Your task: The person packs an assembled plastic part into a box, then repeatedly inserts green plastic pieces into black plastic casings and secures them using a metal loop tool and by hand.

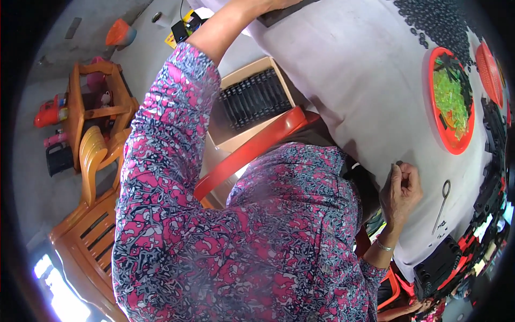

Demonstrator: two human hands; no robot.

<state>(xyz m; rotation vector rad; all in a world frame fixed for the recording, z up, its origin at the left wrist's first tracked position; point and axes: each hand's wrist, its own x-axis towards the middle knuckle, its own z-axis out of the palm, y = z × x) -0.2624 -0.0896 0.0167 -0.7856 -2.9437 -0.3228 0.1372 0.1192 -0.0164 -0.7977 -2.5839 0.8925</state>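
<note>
My left arm, in a pink, blue and grey patterned sleeve, reaches to the top edge. My left hand [276, 3] lies at a dark flat board [283, 13] there, its fingers mostly cut off or hidden. Over the pale cloth-covered table [348, 64], my right hand [403, 188] is closed, thumb against curled fingers. A small dark piece [398, 162] shows at its fingertips, too small to name. A bracelet circles the wrist. To the right of this hand lies a thin metal rod with a looped end [443, 199].
A red-orange tray [432, 88] holds green translucent and black pieces. Beyond lie many small black parts [434, 24] and a red basket [487, 75]. A cardboard box [285, 81] of black parts stands beside a red plastic bar [249, 153]. Wooden chairs [91, 231] stand left; another person's arm [402, 311] shows below.
</note>
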